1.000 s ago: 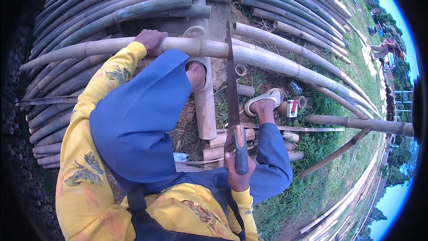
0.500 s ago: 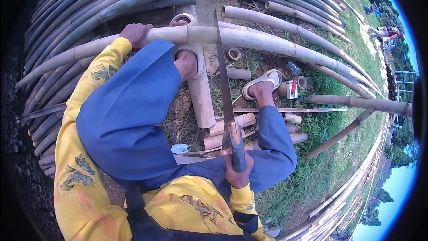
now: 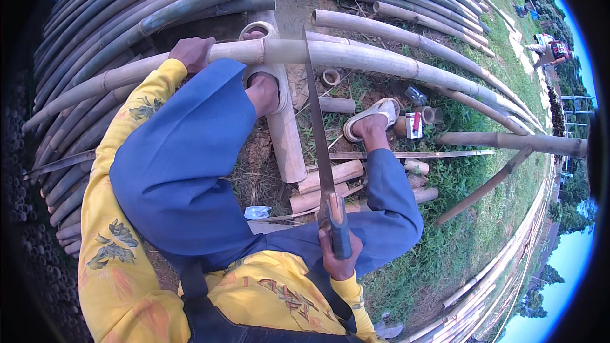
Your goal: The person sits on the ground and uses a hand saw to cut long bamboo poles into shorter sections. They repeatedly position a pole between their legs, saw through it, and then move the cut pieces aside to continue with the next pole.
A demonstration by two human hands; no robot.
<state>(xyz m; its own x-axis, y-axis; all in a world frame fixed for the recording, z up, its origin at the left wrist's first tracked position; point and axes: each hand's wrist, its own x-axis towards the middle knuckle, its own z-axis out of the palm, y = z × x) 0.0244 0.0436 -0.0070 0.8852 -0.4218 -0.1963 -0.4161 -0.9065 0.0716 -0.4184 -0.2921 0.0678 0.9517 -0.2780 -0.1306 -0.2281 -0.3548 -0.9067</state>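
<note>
In my right hand (image 3: 340,255) is the handle of a handsaw (image 3: 319,127), held close to my lap. Its long blade points away from me, and its upper part meets a thick pale bamboo pole (image 3: 375,62) that runs crosswise before me. My left hand (image 3: 192,54) grips this same pole left of the blade, just beyond my raised knee. My left foot, in a sandal (image 3: 284,96), is by the pole on a bamboo piece lying lengthwise (image 3: 287,146). Whether the blade sits in a cut cannot be made out.
Stacked bamboo poles (image 3: 190,0) fill the far left, with more at the far right. Short cut bamboo pieces (image 3: 330,176) lie between my legs. A small white box with a red lighter (image 3: 413,126) is beside my right foot. Another person (image 3: 551,51) is at the far right.
The saw has been drawn toward me, and my right hand has come back slightly with it. My left hand stays on the bamboo pole.
</note>
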